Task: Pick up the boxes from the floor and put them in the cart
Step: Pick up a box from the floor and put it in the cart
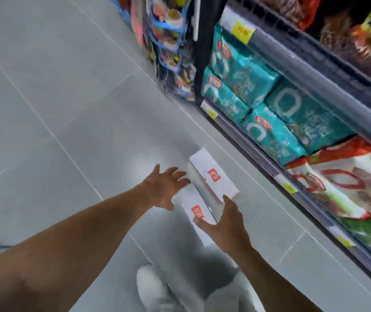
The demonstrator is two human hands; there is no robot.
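Two white boxes lie on the grey floor [67,97] just beside the shelf [315,82]: the upper box [213,176] rests on the lower box [195,212]. My left hand [164,188] and right hand [225,224] flank them, fingers spread wide, holding nothing.

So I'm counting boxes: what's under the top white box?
A second white box, partly covered by the top box; anything further beneath is hidden.
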